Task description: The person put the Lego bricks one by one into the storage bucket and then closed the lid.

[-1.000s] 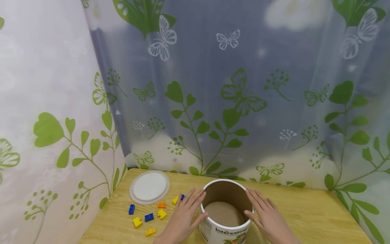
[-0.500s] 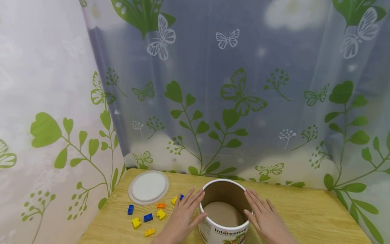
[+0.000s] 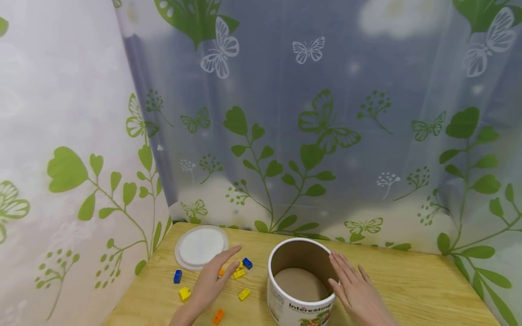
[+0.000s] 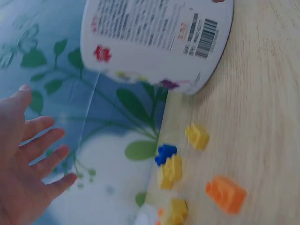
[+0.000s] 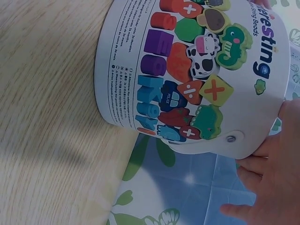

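Note:
A white round bucket [image 3: 281, 301] with printed toy pictures stands upright on the table, its top uncovered and its brown inside showing. My right hand [image 3: 360, 290] lies along its right side, straight fingers touching the rim; in the right wrist view the fingers [image 5: 255, 164] rest against the white wall. My left hand [image 3: 210, 280] hovers over the loose bricks left of the bucket, fingers extended and holding nothing. Around it lie a blue brick [image 3: 177, 276], a yellow brick [image 3: 185, 294], an orange brick [image 3: 218, 316] and another yellow brick [image 3: 244, 294]. The left hand partly hides some bricks.
A round whitish lid [image 3: 200, 244] lies flat at the table's back left, beyond the bricks. Behind and to the left, a patterned curtain [image 3: 261, 136] borders the wooden table [image 3: 416, 290]. A second blue brick [image 3: 247, 263] lies near the bucket's left side.
My left hand has left the bucket's rim and moved left over the bricks. Several bricks now lie in different spots, with an orange one nearer the front. My right hand stays at the bucket.

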`<action>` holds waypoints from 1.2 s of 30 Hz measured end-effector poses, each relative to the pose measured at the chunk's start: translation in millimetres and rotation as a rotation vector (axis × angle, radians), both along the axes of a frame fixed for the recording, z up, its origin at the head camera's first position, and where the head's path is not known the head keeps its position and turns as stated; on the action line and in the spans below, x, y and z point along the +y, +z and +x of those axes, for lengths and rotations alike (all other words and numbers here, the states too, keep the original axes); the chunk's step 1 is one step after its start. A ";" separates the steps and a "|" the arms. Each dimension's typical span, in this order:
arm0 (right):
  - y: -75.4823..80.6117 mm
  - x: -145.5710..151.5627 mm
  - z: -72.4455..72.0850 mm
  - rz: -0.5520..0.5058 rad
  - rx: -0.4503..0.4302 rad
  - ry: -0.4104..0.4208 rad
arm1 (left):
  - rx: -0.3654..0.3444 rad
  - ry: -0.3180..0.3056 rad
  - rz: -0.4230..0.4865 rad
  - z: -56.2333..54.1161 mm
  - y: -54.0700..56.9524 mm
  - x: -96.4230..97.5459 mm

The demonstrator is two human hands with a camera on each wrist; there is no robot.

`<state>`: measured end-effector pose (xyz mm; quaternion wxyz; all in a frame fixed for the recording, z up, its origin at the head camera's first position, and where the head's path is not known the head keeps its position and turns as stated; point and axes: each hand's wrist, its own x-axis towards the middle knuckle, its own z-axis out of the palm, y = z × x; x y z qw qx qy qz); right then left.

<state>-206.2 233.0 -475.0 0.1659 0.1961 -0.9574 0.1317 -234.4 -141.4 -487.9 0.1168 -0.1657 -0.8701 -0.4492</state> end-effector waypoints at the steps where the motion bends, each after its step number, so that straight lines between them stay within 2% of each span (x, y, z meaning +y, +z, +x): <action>1: 0.2 0.2 0.3 0.001 0.003 0.000 | -0.015 0.012 0.020 -0.3 -1.5 -4.4; 5: 0.8 0.6 1.1 -0.002 0.007 0.004 | -0.127 0.027 0.090 1.4 -9.6 -18.6; 9: 0.7 1.0 1.0 0.000 0.010 0.008 | -0.216 0.011 0.104 9.1 -24.4 -29.2; 15: 0.4 0.6 0.9 -0.005 0.016 0.013 | -0.324 -0.041 0.008 22.3 -47.9 -44.0; 20: -0.1 0.4 0.6 -0.006 0.030 0.011 | -0.327 -0.088 -0.131 27.9 -57.5 -48.7; 23: -0.3 0.4 0.5 -0.003 0.032 0.012 | -0.363 -0.099 -0.178 29.8 -59.5 -48.5; 27: -0.2 -0.1 -0.1 -0.009 0.014 0.018 | -0.419 -0.090 -0.220 31.0 -60.0 -45.7; 32: 0.8 1.0 -0.6 -0.013 -0.009 0.021 | -0.413 -0.072 -0.246 30.5 -59.8 -41.7; 36: 0.5 1.0 -0.4 -0.013 -0.010 0.020 | -0.374 -0.098 -0.235 27.7 -60.5 -42.5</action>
